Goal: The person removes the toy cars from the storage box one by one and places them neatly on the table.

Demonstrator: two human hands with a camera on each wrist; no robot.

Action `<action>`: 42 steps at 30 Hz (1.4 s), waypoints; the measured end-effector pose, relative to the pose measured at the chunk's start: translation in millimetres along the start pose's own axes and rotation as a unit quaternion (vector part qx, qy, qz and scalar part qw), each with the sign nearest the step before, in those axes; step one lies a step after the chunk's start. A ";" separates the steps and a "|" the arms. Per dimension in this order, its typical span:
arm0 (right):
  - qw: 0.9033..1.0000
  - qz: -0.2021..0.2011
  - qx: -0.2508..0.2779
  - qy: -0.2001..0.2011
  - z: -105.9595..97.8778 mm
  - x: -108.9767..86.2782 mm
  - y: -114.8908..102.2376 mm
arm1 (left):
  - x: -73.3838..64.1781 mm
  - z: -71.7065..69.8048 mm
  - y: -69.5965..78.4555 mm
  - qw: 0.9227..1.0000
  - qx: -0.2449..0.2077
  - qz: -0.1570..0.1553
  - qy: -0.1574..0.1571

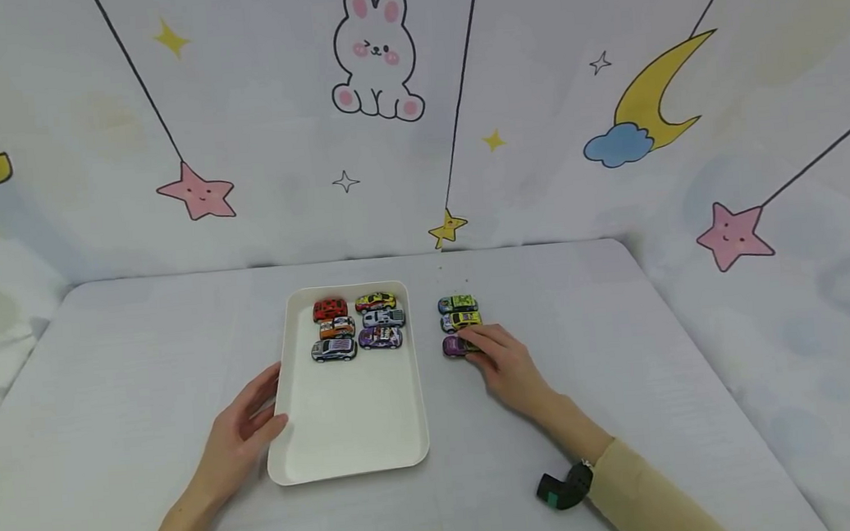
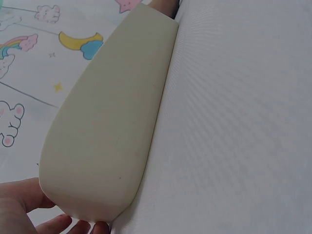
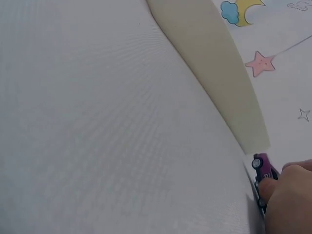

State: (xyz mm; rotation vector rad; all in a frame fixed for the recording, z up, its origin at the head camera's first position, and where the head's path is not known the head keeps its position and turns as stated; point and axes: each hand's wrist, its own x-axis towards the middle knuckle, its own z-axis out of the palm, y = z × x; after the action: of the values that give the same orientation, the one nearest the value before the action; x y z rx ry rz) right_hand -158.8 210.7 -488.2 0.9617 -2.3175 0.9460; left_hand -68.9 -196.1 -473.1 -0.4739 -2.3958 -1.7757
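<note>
A white rectangular tray [image 1: 347, 427] lies on the table with several small toy cars in its upper part, among them a red car [image 1: 329, 308] and a grey car [image 1: 334, 350]. My left hand [image 1: 240, 439] holds the tray's left edge, thumb over the rim and fingers against the outer side; the wrist view shows the tray's side wall [image 2: 107, 117] close by. To the right of the tray, my right hand [image 1: 505, 371] pinches a purple toy car [image 1: 453, 346], partly hidden by the fingers. It is lowest in a column under a yellow car [image 1: 461, 320] and a green car [image 1: 457, 303].
The white-covered table [image 1: 143, 359] meets a patterned backdrop [image 1: 275, 128] at the back. A black device [image 1: 565, 488] is worn at the right wrist, by a beige sleeve [image 1: 648, 497].
</note>
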 end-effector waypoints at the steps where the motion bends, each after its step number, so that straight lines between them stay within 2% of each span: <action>1: 1.000 0.006 0.000 -0.002 0.2 0.1 -0.1 | -0.1 -0.3 -0.2 1.000 0.001 0.000 0.001; 6: 1.000 0.026 0.000 0.001 0.6 0.3 -0.4 | 0.0 -0.5 -1.4 1.000 0.008 -0.008 -0.001; 12: 0.999 0.041 -0.008 0.030 -0.5 1.3 0.1 | -0.2 -0.6 -1.5 1.000 0.009 -0.016 -0.003; 17: 0.996 0.063 -0.016 0.056 -3.0 2.8 1.3 | -0.4 -1.0 -1.6 1.000 0.008 -0.011 -0.002; 26: 0.991 0.100 -0.043 0.076 -5.3 3.4 0.6 | 0.6 -0.5 -2.0 1.000 0.001 -0.008 0.000; 29: 0.989 0.116 -0.040 0.076 -6.2 2.8 0.1 | 0.6 -0.6 -2.6 1.000 -0.001 -0.008 0.000; 37: 0.988 0.126 -0.045 0.079 -6.5 2.3 -2.3 | 0.4 -0.5 -2.6 1.000 -0.002 -0.017 0.002; 42: 0.987 0.130 -0.049 0.079 -6.5 1.9 -3.5 | 0.8 0.0 -0.2 1.000 -0.002 -0.008 0.000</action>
State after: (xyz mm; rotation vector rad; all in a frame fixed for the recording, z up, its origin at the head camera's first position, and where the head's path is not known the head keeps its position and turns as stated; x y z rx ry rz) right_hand -156.5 212.9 -481.4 0.5334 -2.3639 0.9600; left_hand -69.7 -196.0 -473.1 -0.4579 -2.4026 -1.7873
